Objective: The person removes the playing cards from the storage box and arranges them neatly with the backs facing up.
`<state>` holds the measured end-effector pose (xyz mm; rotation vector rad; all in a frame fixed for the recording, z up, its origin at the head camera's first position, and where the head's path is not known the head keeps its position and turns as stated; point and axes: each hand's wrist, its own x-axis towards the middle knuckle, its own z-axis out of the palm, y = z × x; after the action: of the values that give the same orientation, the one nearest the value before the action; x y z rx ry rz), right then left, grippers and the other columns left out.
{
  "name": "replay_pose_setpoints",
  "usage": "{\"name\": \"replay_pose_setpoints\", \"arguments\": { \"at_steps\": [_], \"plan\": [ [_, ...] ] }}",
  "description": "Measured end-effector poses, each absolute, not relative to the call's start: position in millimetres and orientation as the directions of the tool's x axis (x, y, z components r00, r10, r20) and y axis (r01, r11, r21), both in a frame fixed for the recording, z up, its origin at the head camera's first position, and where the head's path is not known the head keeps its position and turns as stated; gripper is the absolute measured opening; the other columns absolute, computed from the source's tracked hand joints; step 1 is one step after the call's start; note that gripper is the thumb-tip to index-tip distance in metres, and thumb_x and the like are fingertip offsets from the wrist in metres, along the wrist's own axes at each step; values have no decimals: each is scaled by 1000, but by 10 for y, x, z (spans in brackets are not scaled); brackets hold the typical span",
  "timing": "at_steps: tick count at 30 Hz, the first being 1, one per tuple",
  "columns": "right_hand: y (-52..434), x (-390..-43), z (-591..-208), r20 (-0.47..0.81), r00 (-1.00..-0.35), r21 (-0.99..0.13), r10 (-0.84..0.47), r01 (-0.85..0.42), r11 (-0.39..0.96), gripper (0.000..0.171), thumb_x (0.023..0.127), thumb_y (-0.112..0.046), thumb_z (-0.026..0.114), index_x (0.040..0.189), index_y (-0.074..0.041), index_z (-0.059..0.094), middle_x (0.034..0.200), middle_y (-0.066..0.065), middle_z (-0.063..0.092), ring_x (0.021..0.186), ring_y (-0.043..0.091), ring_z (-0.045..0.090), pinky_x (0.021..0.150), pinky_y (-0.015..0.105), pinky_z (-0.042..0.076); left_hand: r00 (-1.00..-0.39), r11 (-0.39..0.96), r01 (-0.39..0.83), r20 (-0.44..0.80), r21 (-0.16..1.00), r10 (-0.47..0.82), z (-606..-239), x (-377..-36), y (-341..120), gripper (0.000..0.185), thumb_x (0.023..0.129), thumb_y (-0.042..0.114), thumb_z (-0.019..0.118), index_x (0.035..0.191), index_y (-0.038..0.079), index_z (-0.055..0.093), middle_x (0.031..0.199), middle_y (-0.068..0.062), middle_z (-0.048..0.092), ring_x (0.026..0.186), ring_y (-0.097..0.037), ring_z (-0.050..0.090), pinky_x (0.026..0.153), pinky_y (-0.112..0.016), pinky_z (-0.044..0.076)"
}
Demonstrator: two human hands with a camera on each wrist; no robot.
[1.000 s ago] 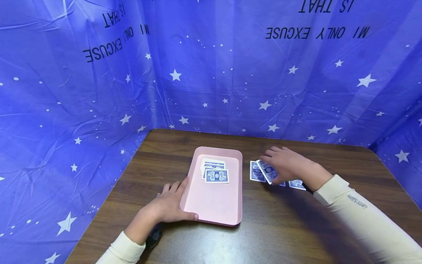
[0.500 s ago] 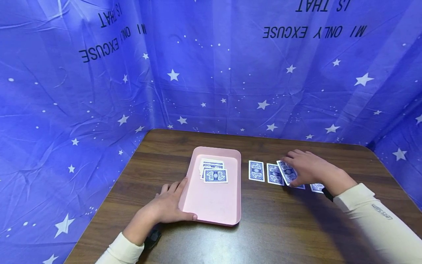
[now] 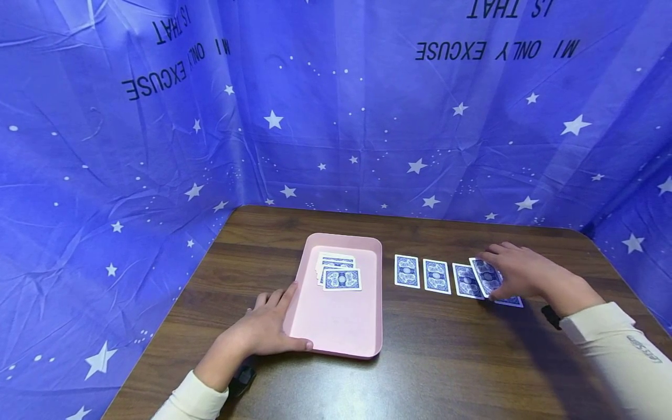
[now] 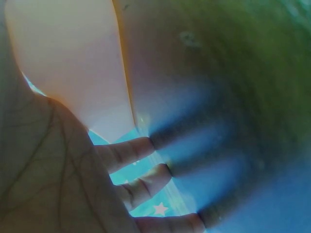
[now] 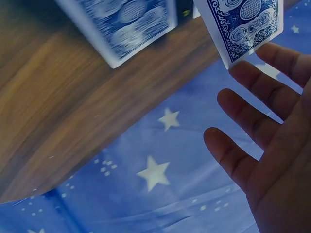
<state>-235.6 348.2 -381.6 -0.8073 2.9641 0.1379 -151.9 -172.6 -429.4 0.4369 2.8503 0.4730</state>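
Observation:
A pink tray (image 3: 336,326) lies mid-table with a small pile of blue-backed cards (image 3: 338,274) at its far end. My left hand (image 3: 268,329) rests against the tray's near left corner, fingers straight along the side and thumb on the front rim; the left wrist view shows the fingers (image 4: 131,150) flat beside the tray (image 4: 63,63). To the tray's right, three cards (image 3: 436,276) lie face down in a row. My right hand (image 3: 504,274) pinches a tilted card (image 3: 485,275) at the row's right end, over another card (image 3: 513,301). The held card (image 5: 243,24) touches my index finger.
The brown wooden table (image 3: 446,361) has rounded corners and is closed in at the back and sides by a blue star-print cloth (image 3: 336,116). A black band (image 3: 550,317) is on my right wrist.
My right hand has travelled rightward with the card it holds, and more cards now lie uncovered in the row behind it. The left hand and tray have stayed put.

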Motion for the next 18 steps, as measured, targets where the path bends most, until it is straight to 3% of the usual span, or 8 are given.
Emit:
{"name": "replay_pose_setpoints", "arguments": {
  "at_steps": [8, 18],
  "plan": [
    [3792, -2309, -3858, -46, -869, 63, -492, -494, 867, 88, 54, -51, 89, 122, 0, 64, 113, 19, 61, 105, 42, 56, 81, 59, 48, -932, 904, 255, -162, 342, 324, -4308, -1528, -1730, 132, 61, 82, 70, 159, 11, 18, 149, -18, 39, 127, -43, 39, 91, -71, 38],
    [4099, -2259, -3947, -94, -887, 55, -452, -457, 888, 93, 54, -54, 89, 124, 2, 63, 118, 25, 60, 109, 51, 54, 83, 62, 46, -932, 904, 257, -159, 341, 324, -4312, -1533, -1730, 132, 60, 83, 69, 159, 11, 19, 149, -18, 40, 128, -43, 39, 92, -71, 38]
  ]
}}
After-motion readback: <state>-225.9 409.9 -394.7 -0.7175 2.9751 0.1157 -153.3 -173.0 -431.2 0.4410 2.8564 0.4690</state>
